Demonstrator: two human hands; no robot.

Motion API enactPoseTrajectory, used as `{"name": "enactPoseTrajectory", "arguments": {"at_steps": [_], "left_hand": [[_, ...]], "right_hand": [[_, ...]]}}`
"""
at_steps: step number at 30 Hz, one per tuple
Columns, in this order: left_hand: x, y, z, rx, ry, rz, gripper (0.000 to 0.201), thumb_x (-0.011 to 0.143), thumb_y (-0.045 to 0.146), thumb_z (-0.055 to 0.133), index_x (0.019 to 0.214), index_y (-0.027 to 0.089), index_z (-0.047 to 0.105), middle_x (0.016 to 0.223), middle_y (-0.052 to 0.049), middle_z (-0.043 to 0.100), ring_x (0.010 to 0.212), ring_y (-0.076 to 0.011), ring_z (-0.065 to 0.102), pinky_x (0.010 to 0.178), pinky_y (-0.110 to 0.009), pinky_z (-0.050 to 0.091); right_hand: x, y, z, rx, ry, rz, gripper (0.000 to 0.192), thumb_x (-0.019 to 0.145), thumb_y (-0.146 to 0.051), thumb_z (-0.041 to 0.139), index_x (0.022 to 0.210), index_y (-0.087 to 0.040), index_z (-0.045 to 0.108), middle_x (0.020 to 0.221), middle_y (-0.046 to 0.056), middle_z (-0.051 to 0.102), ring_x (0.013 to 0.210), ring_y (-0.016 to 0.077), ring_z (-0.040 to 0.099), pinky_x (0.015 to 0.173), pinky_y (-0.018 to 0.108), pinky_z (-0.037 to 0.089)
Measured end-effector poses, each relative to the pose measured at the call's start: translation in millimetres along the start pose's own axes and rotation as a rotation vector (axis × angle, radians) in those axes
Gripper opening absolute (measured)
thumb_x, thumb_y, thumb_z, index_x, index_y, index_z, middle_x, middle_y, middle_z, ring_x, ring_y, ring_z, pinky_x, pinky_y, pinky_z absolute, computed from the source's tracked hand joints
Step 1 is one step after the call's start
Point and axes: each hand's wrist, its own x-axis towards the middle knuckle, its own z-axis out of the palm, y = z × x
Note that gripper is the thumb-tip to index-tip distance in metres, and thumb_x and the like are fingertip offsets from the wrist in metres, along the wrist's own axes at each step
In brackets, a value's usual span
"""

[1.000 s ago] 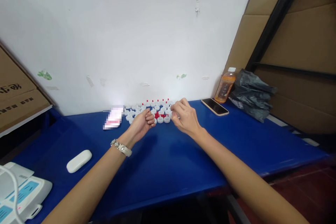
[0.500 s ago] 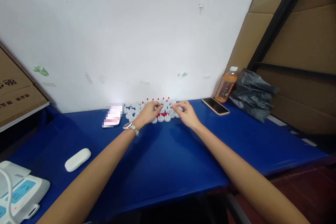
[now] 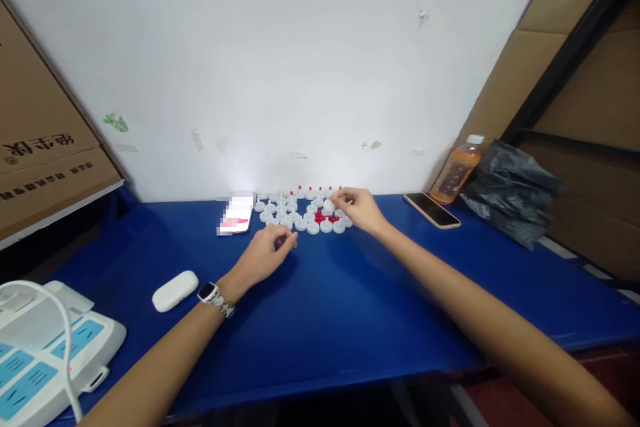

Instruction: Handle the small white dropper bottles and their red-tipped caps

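Right hand (image 3: 361, 209) is out at the far edge of the table (image 3: 350, 307), thumb and forefinger pinched on one white cap (image 3: 329, 205) inside the cap cluster (image 3: 300, 210). Caps sit packed in rows against the wall at 12 o'clock, probably so they stay put and within both hands' reach. A few red pieces (image 3: 325, 217) show in the middle of the rows, and some back-row caps carry red tips.

Left hand (image 3: 265, 255) rests on the table at 7 o'clock of the cluster, fingers loosely curled with tips together. Can't tell if it holds anything, too small. Watch (image 3: 213, 295) on that wrist.

Earbud case (image 3: 175, 290) lies at 8 o'clock of the left hand, white device (image 3: 50, 353) nearer in the left corner. Phone (image 3: 433, 209) and bottle (image 3: 457, 170) at 3 o'clock of the caps, black bag (image 3: 515, 190) beyond them.

Versus 0.5 s ago: left hand has pulled back off the caps toward the body. Right hand stays on the cluster. View has shifted, cluster now sits a bit further right.
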Motion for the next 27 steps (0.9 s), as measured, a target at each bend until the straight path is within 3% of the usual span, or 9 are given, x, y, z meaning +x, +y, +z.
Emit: {"name": "enactPoseTrajectory", "arguments": {"at_steps": [4,9,13,21,27], "left_hand": [[2,3,9.6,-0.073,-0.092,-0.014,0.039,0.096,0.045,0.043,0.078,0.021,0.067,0.077,-0.001,0.067,0.072,-0.016,0.057,0.066,-0.028,0.041],[-1,6,13.7,-0.06,-0.119,0.001,0.039,0.096,0.045,0.043,0.076,0.021,0.067,0.078,-0.002,0.068,0.078,-0.0175,0.059,0.071,-0.028,0.043],[-2,3,12.5,-0.073,-0.121,0.001,0.04,0.096,0.045,0.043,0.076,0.021,0.067,0.078,-0.003,0.068,0.077,-0.0174,0.059,0.072,-0.028,0.044],[1,0,13.3,-0.071,-0.086,-0.027,0.033,0.093,0.038,0.045,0.078,0.022,0.069,0.077,-0.002,0.068,0.071,-0.0173,0.059,0.065,-0.028,0.043],[0,-1,9.9,-0.072,-0.057,-0.048,0.033,0.094,0.039,0.045,0.078,0.022,0.068,0.073,-0.001,0.065,0.069,-0.0168,0.059,0.064,-0.028,0.043]], "right_hand": [[49,-3,26,-0.13,-0.12,0.02,0.01,0.079,-0.017,0.063,0.082,-0.013,0.071,0.074,0.006,0.074,0.069,0.0151,0.067,0.065,0.022,0.048],[91,-4,57,-0.413,-0.305,0.002,0.016,0.079,-0.014,0.06,0.085,-0.013,0.074,0.08,0.007,0.077,0.076,0.0152,0.07,0.068,0.019,0.049],[105,-2,71,-0.591,-0.381,-0.008,0.013,0.074,-0.015,0.065,0.082,-0.014,0.076,0.084,0.008,0.077,0.08,0.0176,0.069,0.072,0.021,0.049],[124,-11,90,-0.675,-0.403,-0.038,0.02,0.074,-0.027,0.07,0.089,-0.015,0.076,0.093,0.011,0.075,0.087,0.0212,0.068,0.078,0.026,0.048],[121,-16,106,-0.641,-0.413,-0.055,0.012,0.072,-0.015,0.07,0.082,-0.011,0.075,0.088,0.014,0.075,0.081,0.02,0.067,0.075,0.025,0.048]]}}
